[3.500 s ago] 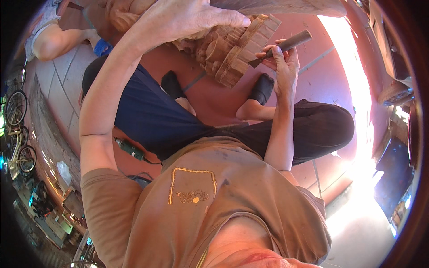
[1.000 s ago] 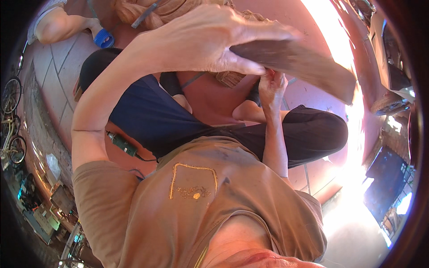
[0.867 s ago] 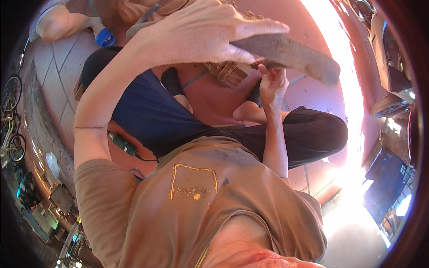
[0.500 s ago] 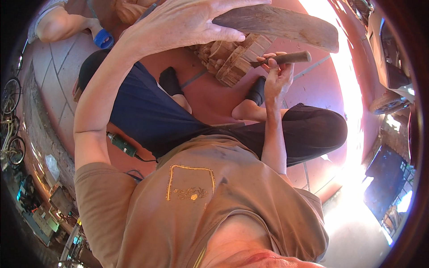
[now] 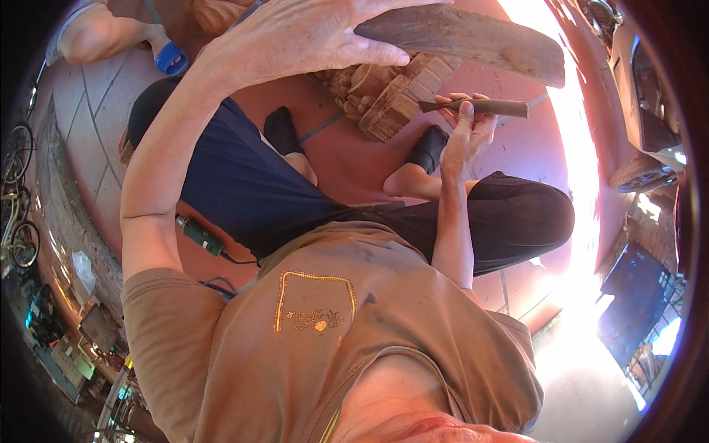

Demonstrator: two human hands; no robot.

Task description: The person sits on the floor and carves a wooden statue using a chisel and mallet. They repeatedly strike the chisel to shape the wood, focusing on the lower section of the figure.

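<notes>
My left hand (image 5: 310,44) is raised at the top. A long, flat, slightly curved wooden club (image 5: 473,44) lies in the crook between its thumb and fingers, its broad end to the right. Below the club, my right hand (image 5: 469,136) holds a chisel (image 5: 506,108) by its round wooden handle, thumb on top. The chisel's dark blade points left toward the ridged edge of a carved wood block (image 5: 388,96). Whether the tip touches the wood, I cannot tell. Part of the carving is hidden behind my left hand and the club.
My dark-socked feet (image 5: 281,133) flank the carving on the red tile floor (image 5: 347,162). A green corded power tool (image 5: 201,236) lies by my left thigh. Another person's leg with a blue sandal (image 5: 171,59) is at upper left, near a second carving (image 5: 218,15).
The chisel has shifted right and slightly down with my right hand, its handle now nearer level. My left hand and the club have moved slightly right.
</notes>
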